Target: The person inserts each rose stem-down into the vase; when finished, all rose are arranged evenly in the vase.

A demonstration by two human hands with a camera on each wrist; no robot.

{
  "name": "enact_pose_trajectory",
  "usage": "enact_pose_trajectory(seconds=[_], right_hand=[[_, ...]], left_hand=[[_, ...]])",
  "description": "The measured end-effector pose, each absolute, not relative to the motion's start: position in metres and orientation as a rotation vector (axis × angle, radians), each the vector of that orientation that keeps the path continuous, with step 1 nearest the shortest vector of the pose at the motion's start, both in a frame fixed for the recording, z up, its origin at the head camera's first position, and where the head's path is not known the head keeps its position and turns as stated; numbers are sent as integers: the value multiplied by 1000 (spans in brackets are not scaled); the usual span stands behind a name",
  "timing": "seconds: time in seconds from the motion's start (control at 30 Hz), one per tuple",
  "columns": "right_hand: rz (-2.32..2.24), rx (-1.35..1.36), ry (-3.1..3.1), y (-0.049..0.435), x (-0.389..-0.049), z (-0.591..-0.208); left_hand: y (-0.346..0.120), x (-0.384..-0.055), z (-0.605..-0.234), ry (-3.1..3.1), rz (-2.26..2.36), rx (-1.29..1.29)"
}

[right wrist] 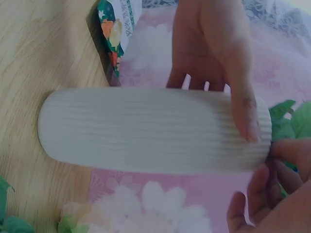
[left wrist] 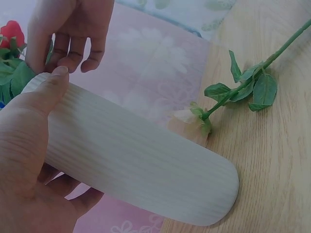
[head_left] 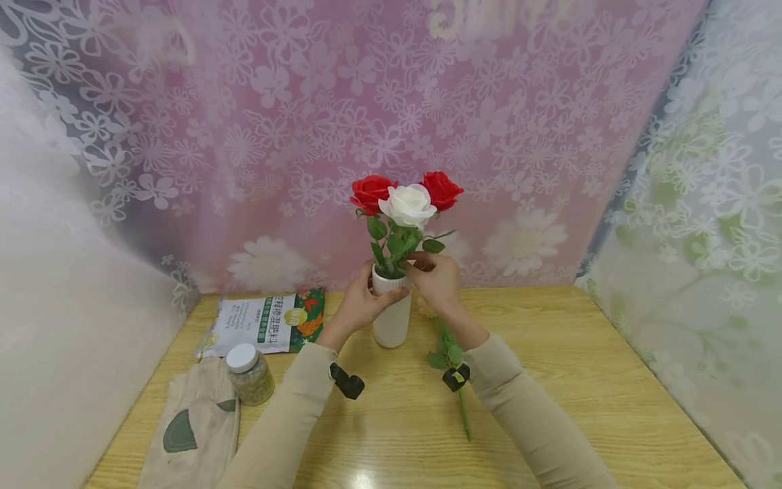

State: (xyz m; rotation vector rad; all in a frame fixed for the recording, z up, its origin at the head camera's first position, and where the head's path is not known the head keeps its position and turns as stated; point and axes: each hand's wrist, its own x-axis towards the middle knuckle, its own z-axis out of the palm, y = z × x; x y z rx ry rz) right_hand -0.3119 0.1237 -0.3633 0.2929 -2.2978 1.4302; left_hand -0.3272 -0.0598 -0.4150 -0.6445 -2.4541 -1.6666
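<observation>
A white ribbed vase [head_left: 392,322] stands upright on the table, holding two red roses [head_left: 441,190] and a white rose [head_left: 408,206] in front of them. My left hand [head_left: 362,303] grips the vase just below its rim, with the thumb across the front. At the vase mouth, my right hand [head_left: 438,280] has its thumb and forefinger on a green rose stem among the leaves; the fingertips are partly hidden. The other right fingers curl loosely outside the rim. Beside the vase lies a pale peach rose [left wrist: 187,116], its leafy stem pointing toward me.
Left of the vase lie a printed fertilizer bag [head_left: 263,324], a white-lidded clear jar [head_left: 250,377] of small granules, and beige cloth gloves [head_left: 192,424] with grey-green patches. Behind the wooden table [head_left: 568,380] hangs a pink floral curtain [head_left: 293,136].
</observation>
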Motion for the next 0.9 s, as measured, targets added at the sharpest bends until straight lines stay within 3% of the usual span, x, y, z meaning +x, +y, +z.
enact_pose_trajectory(seconds=[0.23,0.9], right_hand=[[1480,377,-2412,148,-302,-363],[1593,272,-2539,215,-294,-402]], left_hand=[[-60,-329,-416,-2452,-1655,-646],[-58,-330,-417,-2476,-1663,-604]])
